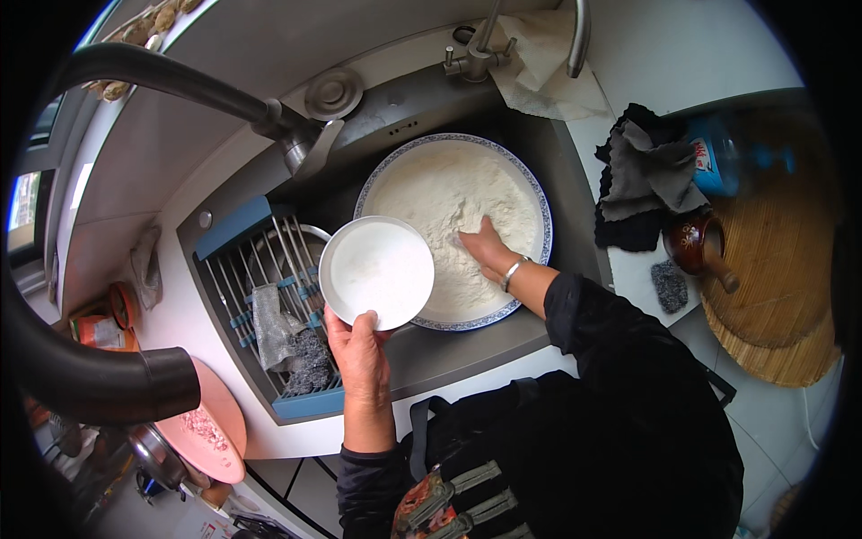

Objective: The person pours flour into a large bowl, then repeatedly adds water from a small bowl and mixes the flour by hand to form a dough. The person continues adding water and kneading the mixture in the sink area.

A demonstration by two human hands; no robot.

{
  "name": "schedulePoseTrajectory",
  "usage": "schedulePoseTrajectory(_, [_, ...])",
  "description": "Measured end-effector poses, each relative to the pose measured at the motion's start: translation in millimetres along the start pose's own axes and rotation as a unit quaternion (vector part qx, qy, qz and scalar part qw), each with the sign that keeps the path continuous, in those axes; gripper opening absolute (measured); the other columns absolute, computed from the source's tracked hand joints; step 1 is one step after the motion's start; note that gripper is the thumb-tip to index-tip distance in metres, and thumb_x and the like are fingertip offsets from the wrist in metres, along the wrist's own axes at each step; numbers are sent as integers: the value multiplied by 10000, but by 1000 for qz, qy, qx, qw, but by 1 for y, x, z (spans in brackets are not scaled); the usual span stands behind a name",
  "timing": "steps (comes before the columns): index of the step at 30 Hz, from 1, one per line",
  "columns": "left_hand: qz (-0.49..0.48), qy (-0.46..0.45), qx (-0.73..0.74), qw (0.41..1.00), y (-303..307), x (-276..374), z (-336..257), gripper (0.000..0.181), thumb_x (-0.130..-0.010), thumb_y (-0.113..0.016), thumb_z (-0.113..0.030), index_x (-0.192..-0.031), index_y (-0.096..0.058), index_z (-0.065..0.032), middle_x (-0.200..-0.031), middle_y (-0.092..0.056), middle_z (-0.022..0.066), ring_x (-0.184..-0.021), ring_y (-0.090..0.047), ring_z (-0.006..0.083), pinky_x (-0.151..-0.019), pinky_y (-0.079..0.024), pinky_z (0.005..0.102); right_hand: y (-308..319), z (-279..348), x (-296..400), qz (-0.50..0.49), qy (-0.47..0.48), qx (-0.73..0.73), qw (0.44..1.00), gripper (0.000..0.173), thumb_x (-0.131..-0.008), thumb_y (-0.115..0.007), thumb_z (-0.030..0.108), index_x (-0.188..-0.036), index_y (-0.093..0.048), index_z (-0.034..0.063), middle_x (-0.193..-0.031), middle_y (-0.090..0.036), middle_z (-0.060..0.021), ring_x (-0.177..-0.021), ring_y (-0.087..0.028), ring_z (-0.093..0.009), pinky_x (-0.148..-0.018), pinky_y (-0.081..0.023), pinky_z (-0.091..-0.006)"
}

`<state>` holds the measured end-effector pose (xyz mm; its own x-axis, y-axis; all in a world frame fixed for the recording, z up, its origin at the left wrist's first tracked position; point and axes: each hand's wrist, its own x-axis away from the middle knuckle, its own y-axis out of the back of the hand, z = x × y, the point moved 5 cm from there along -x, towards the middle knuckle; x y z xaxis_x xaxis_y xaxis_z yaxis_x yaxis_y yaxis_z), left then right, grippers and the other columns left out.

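Observation:
My left hand (361, 340) grips the near rim of a white bowl (377, 273) with white contents; whether they are liquid or powder I cannot tell. That bowl overlaps the left edge of a large round basin (543, 222) with a blue patterned rim, set over the sink. Pale flour (431, 182) fills much of the basin. My right hand (488, 249), a silver bracelet at its wrist, has its fingertips down in the flour, so their pose is partly hidden.
A blue-ended drying rack (232, 226) with a mesh cloth and scouring pads spans the sink's left part. A black faucet (289, 135) arches at the upper left. At right are dark cloths (646, 168), a brown pot (693, 242) and a round wooden board (774, 283).

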<state>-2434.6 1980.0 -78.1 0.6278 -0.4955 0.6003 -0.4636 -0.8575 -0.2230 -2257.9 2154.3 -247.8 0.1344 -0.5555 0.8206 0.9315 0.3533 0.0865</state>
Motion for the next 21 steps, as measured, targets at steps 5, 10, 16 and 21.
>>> schedulePoseTrajectory(5, [1,-12,-55,998,-13,-4,5,644,-817,-493,43,-1436,-402,-112,-1240,-571,81,-1002,-628,166,-700,-570,272,2,44,2,97,181,157,966,786,-845,-683,128,-1482,-256,-44,-1445,-395,-273,-1319,-435,-363,-1108,-365,-398])
schedulePoseTrajectory(10, [17,-49,-59,997,-27,-11,0,662,-826,-485,36,-1462,-380,-116,-1236,-569,73,-950,-612,122,-654,-537,232,4,41,37,93,274,511,810,761,-811,-710,188,-1455,-352,-3,-1477,-284,-343,-1317,-384,-508,-1125,-345,-496])
schedulePoseTrajectory(16, [-2,-60,-53,997,-26,-14,-16,642,-832,-489,33,-1451,-383,-103,-1232,-570,76,-912,-614,125,-631,-528,225,-22,51,49,142,349,627,682,669,-800,-693,152,-1431,-468,143,-1543,-288,-217,-1410,-278,-483,-1090,-337,-620])
schedulePoseTrajectory(21, [-17,-61,-23,998,-26,-15,-20,602,-840,-489,34,-1423,-403,-92,-1238,-573,89,-968,-627,156,-659,-550,256,8,69,36,76,313,625,711,603,-806,-621,59,-1395,-500,115,-1507,-340,-223,-1307,-386,-480,-1037,-438,-550])
